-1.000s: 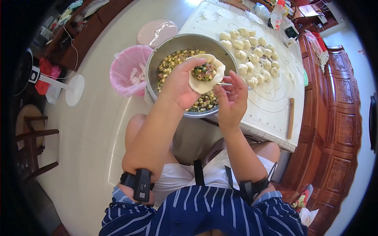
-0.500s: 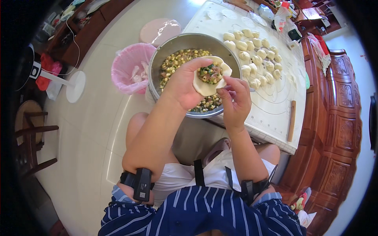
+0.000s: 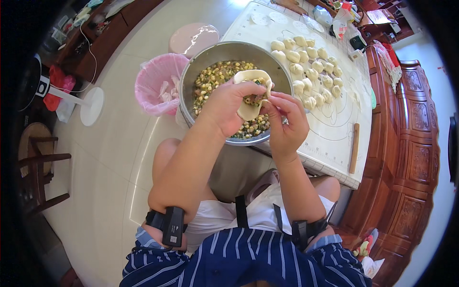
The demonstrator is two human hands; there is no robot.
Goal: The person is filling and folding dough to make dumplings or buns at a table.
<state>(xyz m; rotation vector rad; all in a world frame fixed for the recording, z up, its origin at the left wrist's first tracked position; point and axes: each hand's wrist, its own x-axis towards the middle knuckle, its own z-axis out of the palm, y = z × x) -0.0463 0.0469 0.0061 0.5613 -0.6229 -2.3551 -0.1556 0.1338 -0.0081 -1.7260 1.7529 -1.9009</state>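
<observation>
Over a large steel bowl (image 3: 190,67) of corn-and-meat filling (image 3: 213,76), I hold a round dough wrapper (image 3: 248,113) with a mound of filling (image 3: 254,98) in it. My left hand (image 3: 224,106) cups the wrapper from the left, its thumb reaching in over the filling. My right hand (image 3: 289,123) pinches the right edge between thumb and fingers. The wrapper is bent up around the filling and its top stays unsealed. The fingers of my left hand under the dough are hidden.
Several finished dumplings (image 3: 312,74) sit in rows on the white mat (image 3: 330,138) to the right of the bowl. A wooden rolling pin (image 3: 354,148) lies near the mat's right edge. Left of the bowl are a pink-lined bin (image 3: 152,86) and a round pink stool (image 3: 193,39).
The wrapper was lying flatter and now curves up around its filling. My left thumb has moved in over the filling, and my right fingers have drawn the edge up.
</observation>
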